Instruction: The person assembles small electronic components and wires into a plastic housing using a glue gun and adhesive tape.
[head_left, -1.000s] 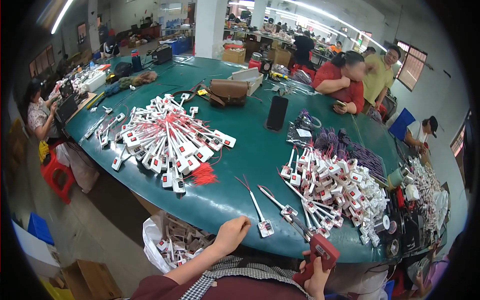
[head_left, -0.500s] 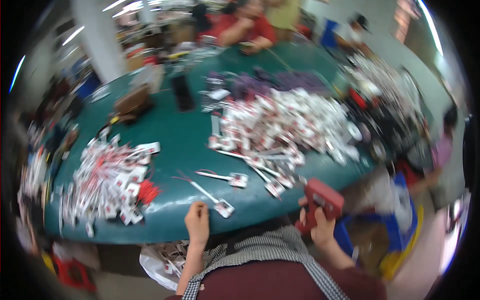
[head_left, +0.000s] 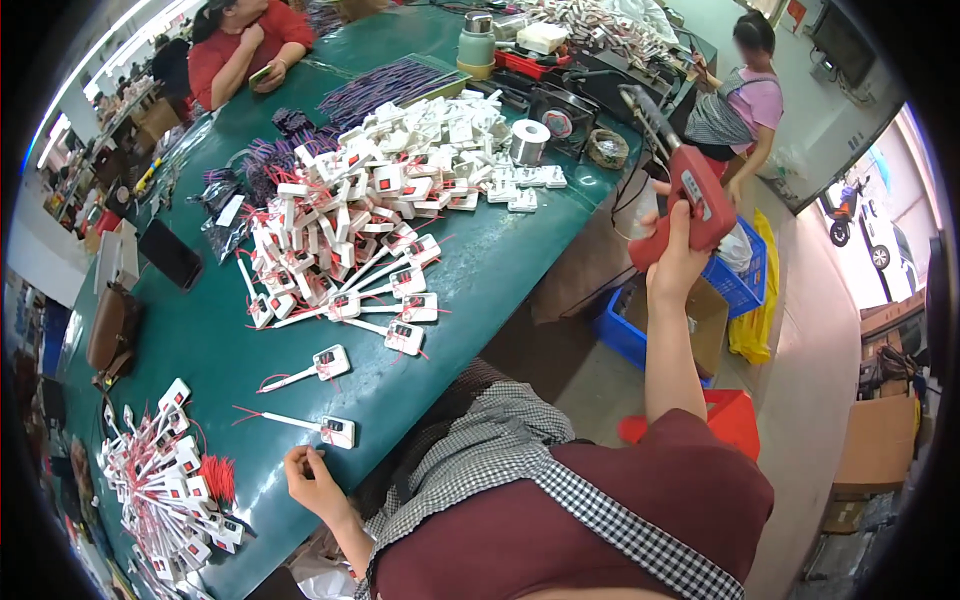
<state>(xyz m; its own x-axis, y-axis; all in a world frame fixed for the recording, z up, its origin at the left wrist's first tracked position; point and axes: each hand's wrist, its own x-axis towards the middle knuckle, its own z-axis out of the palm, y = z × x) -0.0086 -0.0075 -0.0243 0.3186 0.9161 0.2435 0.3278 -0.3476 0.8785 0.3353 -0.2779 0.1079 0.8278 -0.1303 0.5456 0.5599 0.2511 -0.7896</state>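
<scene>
My right hand (head_left: 676, 262) is wrapped round the handle of a red soldering gun (head_left: 697, 196), raised off the table's right edge with its metal tip pointing up and away. My left hand (head_left: 312, 484) rests at the table's near edge, fingers loosely bent, with nothing seen in it. Just beyond it lies a white plastic piece (head_left: 338, 432) with a square head, a narrow stem and thin red wires. A second such piece (head_left: 330, 362) lies a little farther off. A large heap of similar white pieces (head_left: 330, 230) covers the table's middle.
At the left, wired pieces (head_left: 165, 480) are piled with stems together. A phone (head_left: 170, 254) and brown pouch (head_left: 112, 328) lie on the green table (head_left: 225, 330). A solder spool (head_left: 528, 142) stands beyond the heap. Blue crates (head_left: 740, 270) sit right, near a person in pink (head_left: 752, 105).
My view has swung to the right. The soldering gun has been raised and moved away from the table pieces. My left hand stays by the near edge, beside the same white piece.
</scene>
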